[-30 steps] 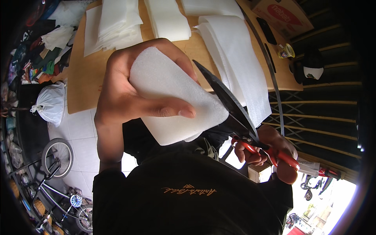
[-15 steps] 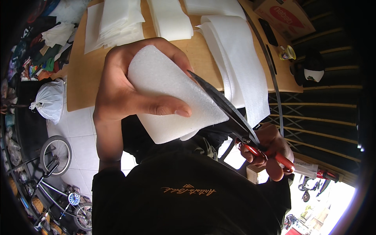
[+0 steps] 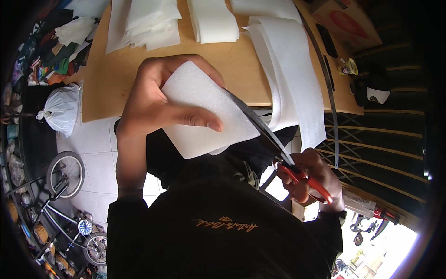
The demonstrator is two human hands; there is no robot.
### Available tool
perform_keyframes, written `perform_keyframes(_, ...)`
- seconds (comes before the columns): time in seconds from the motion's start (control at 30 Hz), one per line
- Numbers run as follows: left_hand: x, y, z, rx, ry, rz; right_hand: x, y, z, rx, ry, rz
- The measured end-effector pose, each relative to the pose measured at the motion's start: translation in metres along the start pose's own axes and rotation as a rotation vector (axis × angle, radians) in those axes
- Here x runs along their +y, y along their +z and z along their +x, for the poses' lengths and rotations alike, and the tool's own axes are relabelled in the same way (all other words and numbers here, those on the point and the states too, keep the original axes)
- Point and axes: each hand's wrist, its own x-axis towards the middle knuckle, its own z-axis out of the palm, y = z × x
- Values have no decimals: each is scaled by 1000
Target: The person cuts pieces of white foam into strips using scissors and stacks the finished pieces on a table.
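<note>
Pinching the white foam (image 3: pixel 209 111), the left hand (image 3: pixel 160 104) is clamped on it from nine o'clock, thumb across the near face and fingers curled behind. The foam is held in the air at the centre of the view, partly overlapping the near edge of the tabletop (image 3: pixel 102 97). At four o'clock from the foam, the right hand (image 3: pixel 309 174) is closed around the red handles of the scissors (image 3: pixel 265 132). Their dark blades point toward eleven o'clock and lie along the foam's right edge; whether they have cut into it I cannot tell. Farther off on the tabletop, a sheet stack (image 3: pixel 151 23) lies at eleven o'clock from the foam, a narrow stack (image 3: pixel 213 21) at twelve and another sheet (image 3: pixel 267 8) at one. At two o'clock, long strips (image 3: pixel 290 69) drape over the near edge. Beyond them are a phone (image 3: pixel 326 41) and a carton (image 3: pixel 346 23), also toward two, with a yellow cup (image 3: pixel 348 66) and a dark cap (image 3: pixel 377 94) nearer three. A tied white bag (image 3: pixel 61 111) sits on the floor (image 3: pixel 95 162) at nine, cloths (image 3: pixel 69 35) are heaped at ten, and a bicycle (image 3: pixel 66 174) stands at eight.
</note>
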Motion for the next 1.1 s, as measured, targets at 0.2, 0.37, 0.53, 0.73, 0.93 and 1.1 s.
perform_keyframes(0.2,-33,-1,-26,-13,-39,-42,27,14,25,-48,91,-54)
perform_keyframes(0.37,-45,-1,-40,-26,-69,-157,40,23,30,-46,102,23)
perform_keyframes(0.53,-41,-1,-41,-50,-16,-187,55,28,33,-125,-110,233)
perform_keyframes(0.73,-38,3,-39,-29,40,-140,59,29,24,-190,-214,297)
perform_keyframes(0.93,-47,2,-43,0,-97,-6,54,44,30,-20,42,175)
perform_keyframes(1.1,-66,2,-37,-63,-174,31,84,44,39,-54,12,218)
